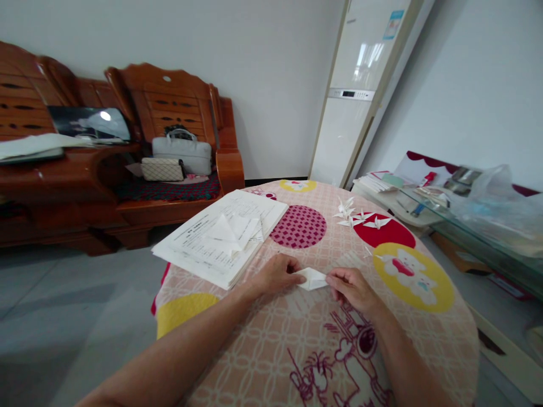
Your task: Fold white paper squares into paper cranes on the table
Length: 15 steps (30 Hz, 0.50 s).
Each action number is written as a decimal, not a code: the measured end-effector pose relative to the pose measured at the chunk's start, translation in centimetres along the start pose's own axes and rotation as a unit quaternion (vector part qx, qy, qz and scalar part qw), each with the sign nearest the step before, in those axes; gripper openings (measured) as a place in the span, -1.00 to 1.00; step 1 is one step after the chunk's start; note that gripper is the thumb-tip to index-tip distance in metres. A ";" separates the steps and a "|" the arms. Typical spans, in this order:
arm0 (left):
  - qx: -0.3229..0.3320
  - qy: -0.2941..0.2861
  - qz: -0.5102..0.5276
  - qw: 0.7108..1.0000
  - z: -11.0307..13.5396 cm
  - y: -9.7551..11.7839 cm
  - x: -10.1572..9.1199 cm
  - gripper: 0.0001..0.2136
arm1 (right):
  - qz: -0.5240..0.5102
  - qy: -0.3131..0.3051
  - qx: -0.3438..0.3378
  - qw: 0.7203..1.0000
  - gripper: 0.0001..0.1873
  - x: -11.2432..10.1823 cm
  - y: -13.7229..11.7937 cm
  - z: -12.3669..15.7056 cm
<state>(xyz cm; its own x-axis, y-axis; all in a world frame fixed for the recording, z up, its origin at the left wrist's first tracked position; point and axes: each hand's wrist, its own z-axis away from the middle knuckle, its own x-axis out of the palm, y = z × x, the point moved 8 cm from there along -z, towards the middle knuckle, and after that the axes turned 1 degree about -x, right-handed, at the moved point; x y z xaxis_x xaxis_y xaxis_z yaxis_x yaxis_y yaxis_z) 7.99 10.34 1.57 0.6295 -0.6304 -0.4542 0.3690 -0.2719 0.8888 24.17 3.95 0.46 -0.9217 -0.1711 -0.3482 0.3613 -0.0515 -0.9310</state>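
Between my two hands is a small piece of folded white paper (311, 279), diamond-like in outline, just above or on the tablecloth. My left hand (280, 273) pinches its left corner, thumb toward me. At the opposite corner, the fingertips of my right hand (348, 286) are closed on the paper. Several folded paper cranes (345, 208) lie in a group beyond my right hand, partly over a red circle of the cloth. To the left, loose white paper squares (231, 233) rest on a thick stack of printed sheets (195, 243).
A patterned cloth covers the round table (254, 350). At the right stands a glass-topped side table (475, 226) with papers and a plastic bag (487, 195). Behind on the left, a wooden chair (169, 102) holds a grey handbag (186, 152). A tall white air conditioner (345, 135) stands at the back.
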 end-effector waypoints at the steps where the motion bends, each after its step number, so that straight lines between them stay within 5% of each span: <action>1: 0.001 -0.002 0.011 1.000 0.0 0.0 0.0 -0.79 | -0.004 0.002 -0.002 1.000 -0.64 0.1 0.1 0.0; 11: 0.003 -0.005 0.060 0.998 0.2 0.2 0.8 -0.72 | -0.027 0.015 -0.010 0.999 -0.60 0.4 -0.4 0.2; 13: 0.015 0.005 0.073 0.997 0.4 0.4 -0.7 -0.74 | -0.014 0.009 -0.013 1.000 -0.60 0.5 -0.4 0.2; 15: 0.037 0.081 0.107 0.990 0.8 0.8 -4.7 -0.77 | 0.004 0.021 -0.011 1.000 -0.60 0.3 -0.1 0.0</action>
<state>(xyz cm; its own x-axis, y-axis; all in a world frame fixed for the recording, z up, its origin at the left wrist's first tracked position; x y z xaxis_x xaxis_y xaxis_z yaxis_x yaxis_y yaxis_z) 4.75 12.52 4.49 0.7908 -0.5567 -0.2543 0.1684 -0.2015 0.9649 23.82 3.88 0.47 -0.9242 -0.1305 -0.3589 0.3654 -0.0292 -0.9304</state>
